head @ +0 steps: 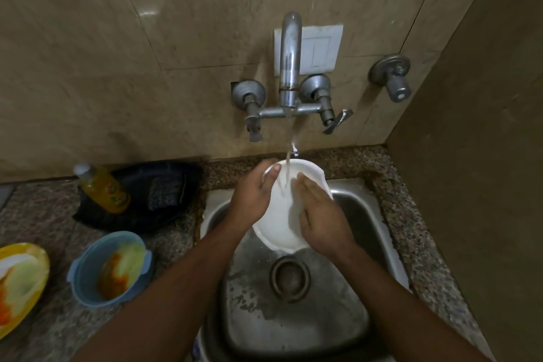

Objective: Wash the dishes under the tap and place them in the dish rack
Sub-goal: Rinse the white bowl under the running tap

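We hold the white plate [282, 214] tilted over the steel sink [367, 214], under the tap [290, 62] stream at 12 o'clock. Our left hand [254, 194] grips its rim at 9 o'clock; our right hand [318, 214] lies flat, fingers extended, on its face.

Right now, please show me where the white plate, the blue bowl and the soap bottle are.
white plate [282, 214]: head view, on the wet inner face between the two hands.
blue bowl [88, 261]: head view, on its left inner wall.
soap bottle [102, 188]: head view, on the yellow body.
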Tool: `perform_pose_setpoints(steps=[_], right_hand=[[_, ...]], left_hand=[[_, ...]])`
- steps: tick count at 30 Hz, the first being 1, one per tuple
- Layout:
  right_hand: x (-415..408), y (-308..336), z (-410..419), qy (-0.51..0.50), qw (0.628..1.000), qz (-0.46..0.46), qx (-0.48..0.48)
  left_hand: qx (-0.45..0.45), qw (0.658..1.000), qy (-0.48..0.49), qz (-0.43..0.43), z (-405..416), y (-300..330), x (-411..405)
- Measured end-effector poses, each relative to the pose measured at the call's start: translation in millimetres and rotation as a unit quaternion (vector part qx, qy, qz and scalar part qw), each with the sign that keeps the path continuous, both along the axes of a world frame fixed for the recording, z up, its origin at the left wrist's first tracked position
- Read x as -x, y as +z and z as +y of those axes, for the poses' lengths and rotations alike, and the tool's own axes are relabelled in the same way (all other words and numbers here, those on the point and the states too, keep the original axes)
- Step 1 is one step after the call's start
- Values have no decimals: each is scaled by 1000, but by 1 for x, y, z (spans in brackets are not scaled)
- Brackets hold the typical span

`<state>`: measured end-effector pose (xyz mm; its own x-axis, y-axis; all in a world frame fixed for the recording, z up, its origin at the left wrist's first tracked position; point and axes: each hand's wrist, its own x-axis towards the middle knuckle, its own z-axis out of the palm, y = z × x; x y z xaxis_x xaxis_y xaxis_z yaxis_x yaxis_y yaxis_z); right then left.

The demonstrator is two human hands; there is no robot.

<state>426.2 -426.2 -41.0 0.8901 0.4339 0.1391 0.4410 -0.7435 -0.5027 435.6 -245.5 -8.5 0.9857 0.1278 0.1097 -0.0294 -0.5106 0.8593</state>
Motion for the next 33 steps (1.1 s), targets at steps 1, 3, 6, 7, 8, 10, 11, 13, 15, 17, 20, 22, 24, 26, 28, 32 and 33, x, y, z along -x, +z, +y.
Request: perform_pose_setpoints(steps=[1,3,6,7,8,10,11,13,15,17,20,22,24,26,28,32,33], right_hand=[[-1,3,8,18,999,4,31],[2,10,25,50,995,31,82],[15,19,33,151,983,71,78],[15,20,27,179,977,70,89],[10,17,18,184,973,68,119],[-3,12,7,127,970,86,187],[-5,11,9,99,970,102,195],[2,13,23,119,974,123,147],[11,17,28,171,973,123,96],[1,14,16,162,967,126,153],[-5,14,20,109,962,156,195],[4,17,34,162,968,165,98],[2,20,29,206,961,156,99],[-11,23,17,175,951,150,208],[-13,24,20,150,944,161,246],[-4,31,18,199,947,167,188],[-10,32,11,183,948,169,200]], left_hand=[[59,998,15,26,-3,-1,-4],[118,990,30,70,-9,0,-11],[149,980,33,125,-13,-4,-17],[164,977,38,134,-14,-6,-17],[172,974,42,141,-16,-9,-17],[168,972,41,159,-20,-13,-17],[165,971,39,168,-21,-14,-19],[166,967,35,192,-20,-14,-24],[184,959,43,210,-19,-17,-22],[207,955,60,206,-20,-21,-15],[213,952,85,204,-21,-22,-12],[222,946,86,218,-17,-17,-13],[233,941,94,228,-14,-18,-11],[218,944,97,228,-12,-16,-8],[186,950,87,234,-6,-15,-10],[179,952,58,241,5,-15,-7],[184,951,64,240,5,-18,-5]])
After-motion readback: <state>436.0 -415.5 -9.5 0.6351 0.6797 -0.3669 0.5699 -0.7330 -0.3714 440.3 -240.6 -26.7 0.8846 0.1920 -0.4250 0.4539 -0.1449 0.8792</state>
